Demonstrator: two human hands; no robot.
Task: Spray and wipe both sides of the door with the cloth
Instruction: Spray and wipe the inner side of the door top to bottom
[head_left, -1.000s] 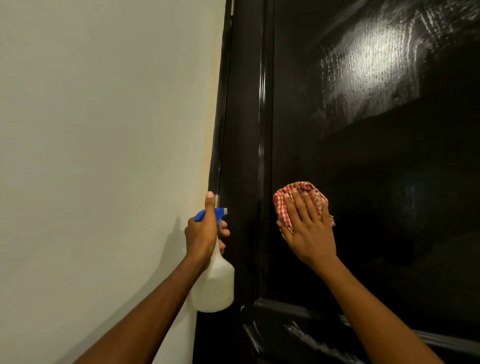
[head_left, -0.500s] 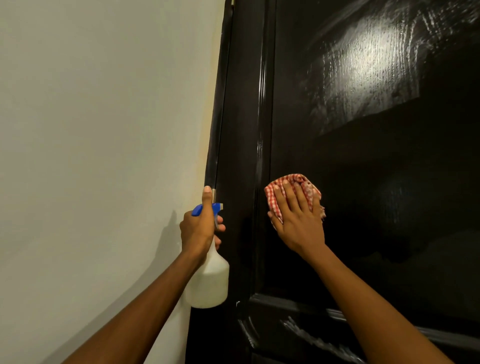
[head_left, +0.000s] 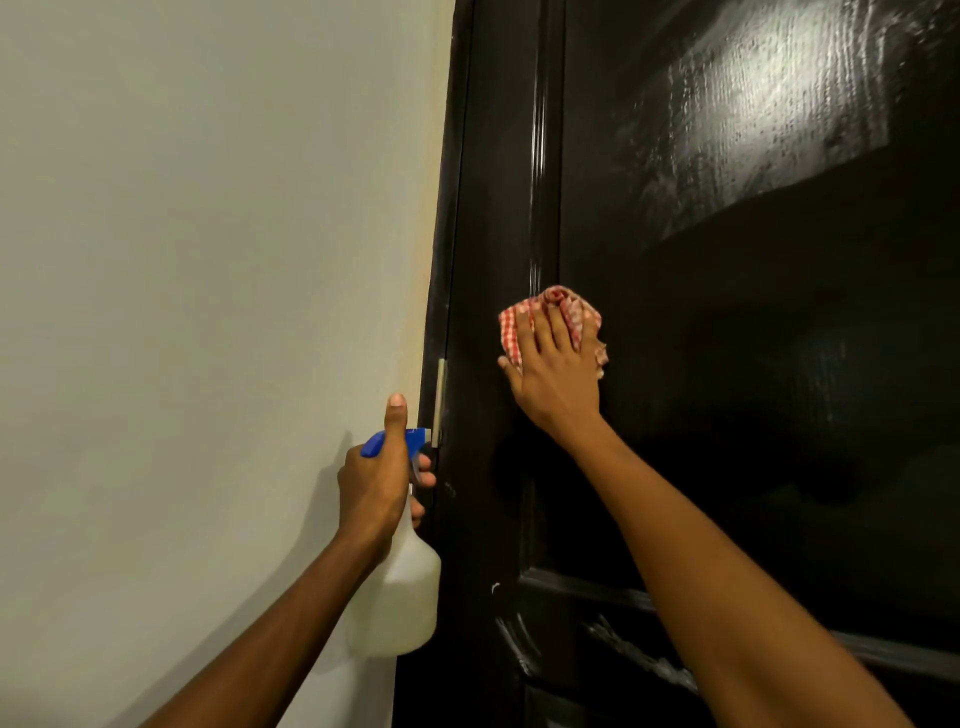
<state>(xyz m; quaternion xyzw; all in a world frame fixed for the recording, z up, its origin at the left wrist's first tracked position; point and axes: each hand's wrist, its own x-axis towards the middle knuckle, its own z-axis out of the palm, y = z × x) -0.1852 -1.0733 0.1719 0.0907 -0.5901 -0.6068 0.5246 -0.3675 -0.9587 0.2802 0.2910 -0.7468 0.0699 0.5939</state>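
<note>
- A glossy black panelled door (head_left: 727, 364) fills the right half of the view; a pale wall (head_left: 208, 260) fills the left.
- The right hand (head_left: 558, 379) sits near the centre, at about 12 o'clock from the wrist, fingers laid nearly straight and pressing a bunched red-and-white checked cloth (head_left: 524, 322) flat against the door.
- The cloth touches the door panel just right of the raised vertical moulding.
- The left hand (head_left: 379, 483), toward 7 o'clock from the cloth, has its fingers curled round the neck of a white spray bottle (head_left: 400, 597) with a blue trigger head, thumb pointing straight up.
- The bottle hangs upright beside the door's left edge, by a pale hinge (head_left: 440, 400).
- A bright reflection glints on the door at 2 o'clock.
</note>
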